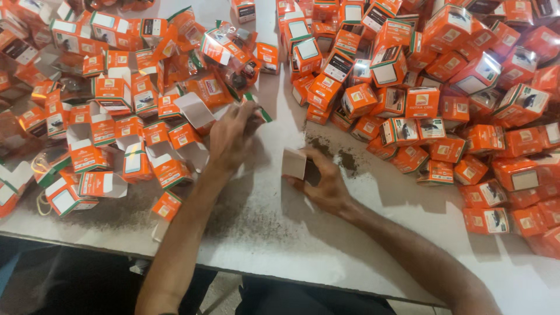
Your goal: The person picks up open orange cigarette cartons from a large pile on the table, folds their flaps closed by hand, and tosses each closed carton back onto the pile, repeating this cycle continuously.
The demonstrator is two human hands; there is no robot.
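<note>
My right hand [328, 185] rests on the white table [274, 245] and holds a small cardboard box [294, 163] with its plain flap facing me. My left hand [232, 137] reaches forward to the edge of the left pile, its fingers closing on a small part with a green edge [261, 111]; what exactly it grips is partly hidden. Both forearms come in from the near edge of the table.
A heap of open orange and white boxes [116, 116] with loose flaps lies at the left. A larger heap of closed orange boxes [443, 99] fills the right and back. Dark dust [256, 216] speckles the table between my arms. The table's near edge runs along the bottom.
</note>
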